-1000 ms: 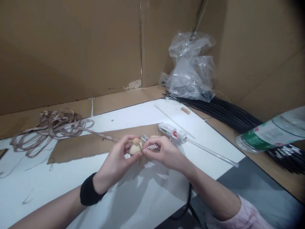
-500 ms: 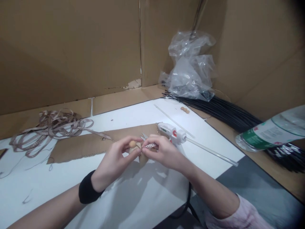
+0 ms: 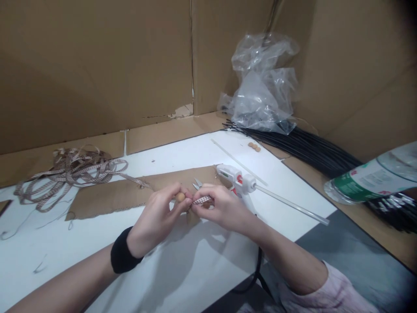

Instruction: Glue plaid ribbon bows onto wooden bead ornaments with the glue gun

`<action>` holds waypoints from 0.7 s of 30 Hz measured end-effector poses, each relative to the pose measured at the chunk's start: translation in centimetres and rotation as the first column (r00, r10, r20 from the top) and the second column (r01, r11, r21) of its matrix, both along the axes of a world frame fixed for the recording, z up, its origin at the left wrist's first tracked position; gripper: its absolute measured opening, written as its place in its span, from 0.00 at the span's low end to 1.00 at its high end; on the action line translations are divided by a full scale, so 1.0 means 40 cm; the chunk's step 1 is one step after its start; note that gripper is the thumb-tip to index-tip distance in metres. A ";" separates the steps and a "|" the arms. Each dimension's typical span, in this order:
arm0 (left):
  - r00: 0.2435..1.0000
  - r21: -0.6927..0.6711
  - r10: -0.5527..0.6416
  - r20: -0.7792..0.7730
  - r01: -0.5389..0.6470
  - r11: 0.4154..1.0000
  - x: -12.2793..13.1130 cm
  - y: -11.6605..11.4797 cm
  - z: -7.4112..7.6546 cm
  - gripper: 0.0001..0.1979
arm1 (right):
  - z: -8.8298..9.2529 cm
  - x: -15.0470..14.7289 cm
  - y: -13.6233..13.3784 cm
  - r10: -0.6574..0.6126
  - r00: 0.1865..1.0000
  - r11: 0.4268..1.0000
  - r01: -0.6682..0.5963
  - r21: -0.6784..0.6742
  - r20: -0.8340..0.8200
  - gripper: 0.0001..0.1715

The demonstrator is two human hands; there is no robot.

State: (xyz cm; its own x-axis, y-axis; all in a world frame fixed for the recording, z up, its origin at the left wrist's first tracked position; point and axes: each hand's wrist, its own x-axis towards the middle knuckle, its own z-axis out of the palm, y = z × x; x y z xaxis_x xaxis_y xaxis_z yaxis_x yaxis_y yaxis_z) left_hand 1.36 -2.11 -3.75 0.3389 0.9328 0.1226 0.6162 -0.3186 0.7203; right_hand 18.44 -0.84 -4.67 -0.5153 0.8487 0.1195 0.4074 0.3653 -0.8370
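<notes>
My left hand (image 3: 159,215), with a black band on its wrist, is closed in a pinch. At its fingertips shows a small round wooden bead (image 3: 180,197), part of a small tan piece mostly hidden by the fingers. My right hand (image 3: 221,206) pinches a short stretch of brown-and-white checked ribbon (image 3: 202,200) against the left fingertips. Just beyond the right fingers, scissor blades (image 3: 197,183) stick out; whether that hand also holds the scissors I cannot tell. Below both hands lies a strip of cardboard (image 3: 110,202) on the white table.
A white glue gun (image 3: 236,177) with a clear glue stick lies beyond my right hand. Tangled checked ribbon (image 3: 70,178) is at the left. Small wooden discs (image 3: 254,147), black rods (image 3: 306,150), a plastic bag (image 3: 260,89) and a labelled bottle (image 3: 371,178) are at the right.
My left fingers have closed in and turned around the bead piece, covering more of it. The bead sits slightly further left. My right hand keeps its pinch; the view has shifted a little.
</notes>
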 end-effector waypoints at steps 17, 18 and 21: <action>0.983 0.174 0.176 0.053 -0.182 0.968 0.032 -0.036 -0.040 0.04 | -0.001 -0.011 -0.009 -0.077 0.993 0.993 0.068 -0.093 -0.094 0.04; 0.984 0.186 0.165 0.068 -0.175 0.967 0.032 -0.036 -0.042 0.04 | -0.001 -0.012 -0.007 -0.087 0.990 0.984 0.067 -0.167 -0.114 0.04; 0.983 0.107 0.149 0.110 -0.161 0.981 0.028 -0.030 -0.040 0.02 | -0.002 -0.012 -0.005 -0.124 0.986 0.974 0.100 -0.204 -0.110 0.03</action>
State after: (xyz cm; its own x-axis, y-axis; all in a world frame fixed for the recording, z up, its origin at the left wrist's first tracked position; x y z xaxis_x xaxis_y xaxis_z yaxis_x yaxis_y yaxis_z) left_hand 2.48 -3.30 -5.35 0.1714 0.9507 0.2586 0.5907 -0.3092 0.7453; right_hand 17.96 -1.03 -4.76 -0.4077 0.9131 0.0001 0.3271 0.1462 -0.9336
